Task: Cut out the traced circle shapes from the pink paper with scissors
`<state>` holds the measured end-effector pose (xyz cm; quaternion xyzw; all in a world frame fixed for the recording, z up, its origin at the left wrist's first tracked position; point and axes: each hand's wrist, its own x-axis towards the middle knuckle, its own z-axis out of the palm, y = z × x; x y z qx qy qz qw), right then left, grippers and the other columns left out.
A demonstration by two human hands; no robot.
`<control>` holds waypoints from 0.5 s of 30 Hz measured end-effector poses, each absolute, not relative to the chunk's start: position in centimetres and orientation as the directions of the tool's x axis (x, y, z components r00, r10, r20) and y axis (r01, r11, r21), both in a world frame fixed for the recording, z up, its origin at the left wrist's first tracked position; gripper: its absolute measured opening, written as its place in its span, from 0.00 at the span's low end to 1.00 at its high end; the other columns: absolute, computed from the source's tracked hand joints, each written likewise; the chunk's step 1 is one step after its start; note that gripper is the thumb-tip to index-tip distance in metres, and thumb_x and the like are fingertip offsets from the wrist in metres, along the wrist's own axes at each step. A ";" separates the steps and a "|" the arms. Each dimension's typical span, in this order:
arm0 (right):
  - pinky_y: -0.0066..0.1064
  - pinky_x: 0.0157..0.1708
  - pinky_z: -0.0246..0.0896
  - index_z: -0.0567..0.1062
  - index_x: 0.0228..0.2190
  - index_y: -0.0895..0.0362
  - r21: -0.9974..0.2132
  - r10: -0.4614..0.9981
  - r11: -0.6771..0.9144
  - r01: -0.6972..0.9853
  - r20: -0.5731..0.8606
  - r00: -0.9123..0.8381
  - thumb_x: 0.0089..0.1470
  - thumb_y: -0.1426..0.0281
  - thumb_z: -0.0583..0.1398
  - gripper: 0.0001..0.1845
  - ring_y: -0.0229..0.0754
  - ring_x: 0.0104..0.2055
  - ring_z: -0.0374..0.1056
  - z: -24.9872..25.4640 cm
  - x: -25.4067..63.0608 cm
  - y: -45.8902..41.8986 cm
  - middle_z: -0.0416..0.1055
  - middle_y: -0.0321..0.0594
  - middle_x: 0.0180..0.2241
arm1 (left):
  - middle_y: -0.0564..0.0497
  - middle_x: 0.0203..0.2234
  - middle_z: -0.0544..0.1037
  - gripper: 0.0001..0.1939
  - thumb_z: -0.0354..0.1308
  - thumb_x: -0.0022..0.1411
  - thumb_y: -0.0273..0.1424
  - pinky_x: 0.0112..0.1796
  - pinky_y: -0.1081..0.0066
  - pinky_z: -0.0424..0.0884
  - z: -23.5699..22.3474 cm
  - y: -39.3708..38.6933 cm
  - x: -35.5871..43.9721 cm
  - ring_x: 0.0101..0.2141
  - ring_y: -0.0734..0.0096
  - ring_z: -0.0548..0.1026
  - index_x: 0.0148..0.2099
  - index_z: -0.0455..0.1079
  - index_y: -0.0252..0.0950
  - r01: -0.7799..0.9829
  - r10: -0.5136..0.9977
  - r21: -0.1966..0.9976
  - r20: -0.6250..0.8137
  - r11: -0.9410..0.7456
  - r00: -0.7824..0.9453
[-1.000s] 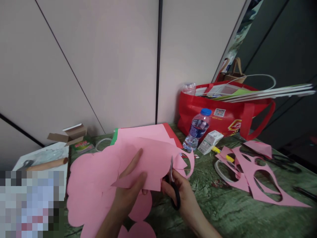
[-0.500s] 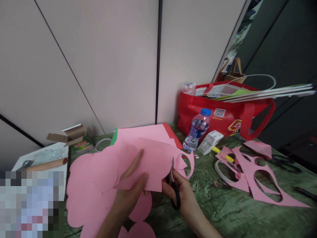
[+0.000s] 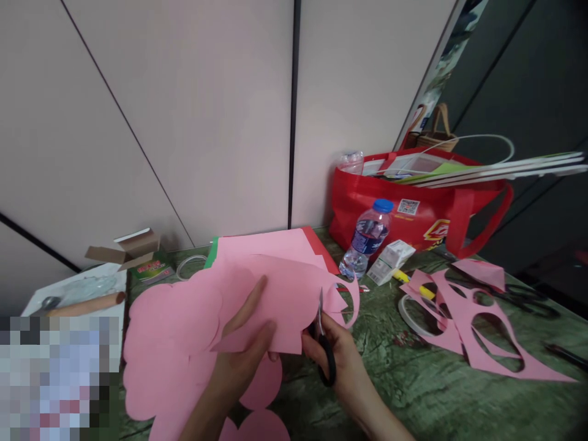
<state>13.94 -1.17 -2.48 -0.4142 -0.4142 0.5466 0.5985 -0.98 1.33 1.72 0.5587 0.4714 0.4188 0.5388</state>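
Observation:
A sheet of pink paper (image 3: 287, 294) is held up in my left hand (image 3: 248, 340), its thumb and a finger lying across the near face. My right hand (image 3: 337, 349) is closed round black-handled scissors (image 3: 327, 358), whose blades stand at the sheet's right edge. From that edge a thin curved strip (image 3: 355, 303) hangs off to the right. Beneath and left of my left hand lie several overlapping pink paper rounds (image 3: 165, 343). Part of the scissors' handle is hidden by my fingers.
Pink offcuts with round holes (image 3: 478, 331) lie at the right, over a white tape roll (image 3: 413, 318). Behind stand a water bottle (image 3: 366, 239), a small white box (image 3: 390, 262) and a red bag (image 3: 390, 196). An open carton (image 3: 149, 266) sits back left.
Almost nothing differs. The view has shifted very slightly, and both hands, the sheet and the scissors keep nearly the same positions.

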 end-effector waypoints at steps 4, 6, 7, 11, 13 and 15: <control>0.26 0.23 0.54 0.70 0.25 0.56 -0.961 0.996 0.070 -0.266 0.051 0.077 0.40 0.62 0.66 0.13 0.38 0.24 0.57 -2.5 13.9 -1.1 0.63 0.32 0.20 | 0.56 0.14 0.67 0.35 0.56 0.55 0.35 0.23 0.70 0.65 1.8 1.2 -0.8 0.19 0.69 0.64 0.63 0.48 0.40 0.037 0.981 0.999 -0.043 0.037 0.187; 0.24 0.20 0.51 0.70 0.25 0.57 -0.969 0.994 0.078 -0.236 0.058 0.092 0.39 0.62 0.66 0.13 0.35 0.22 0.54 -2.6 13.9 -1.0 0.62 0.31 0.19 | 0.56 0.14 0.67 0.35 0.56 0.55 0.35 0.22 0.70 0.64 1.8 1.1 -0.7 0.18 0.70 0.64 0.63 0.49 0.39 0.019 0.982 0.999 -0.048 0.045 0.180; 0.24 0.20 0.50 0.70 0.24 0.57 -0.970 0.994 0.079 -0.228 0.058 0.095 0.39 0.63 0.66 0.13 0.34 0.21 0.53 -2.7 14.0 -1.0 0.61 0.30 0.19 | 0.56 0.14 0.67 0.35 0.56 0.54 0.35 0.22 0.70 0.64 1.8 1.1 -0.7 0.18 0.70 0.64 0.62 0.49 0.39 0.017 0.984 0.999 -0.047 0.045 0.174; 0.24 0.21 0.51 0.70 0.24 0.57 -0.970 0.993 0.077 -0.229 0.055 0.100 0.39 0.64 0.66 0.12 0.34 0.21 0.54 -3.0 14.0 -1.0 0.61 0.30 0.19 | 0.57 0.13 0.66 0.33 0.56 0.54 0.35 0.22 0.70 0.64 1.9 1.0 -0.5 0.18 0.70 0.63 0.61 0.53 0.39 0.016 0.989 1.000 -0.028 0.026 0.144; 0.25 0.22 0.51 0.70 0.24 0.58 -0.972 0.994 0.074 -0.224 0.053 0.098 0.39 0.64 0.66 0.13 0.34 0.22 0.54 -2.9 14.0 -1.1 0.62 0.31 0.19 | 0.57 0.12 0.64 0.33 0.56 0.54 0.35 0.22 0.70 0.63 2.0 1.0 -0.5 0.17 0.70 0.63 0.61 0.53 0.39 0.005 0.990 1.000 -0.021 0.020 0.140; 0.25 0.20 0.49 0.70 0.23 0.58 -0.976 0.995 0.055 -0.208 0.037 0.092 0.39 0.62 0.66 0.14 0.34 0.20 0.53 -2.8 14.0 -1.1 0.61 0.31 0.18 | 0.57 0.13 0.65 0.33 0.56 0.55 0.35 0.22 0.70 0.64 2.0 1.1 -0.7 0.18 0.70 0.63 0.62 0.52 0.39 0.006 0.987 1.000 -0.023 0.022 0.158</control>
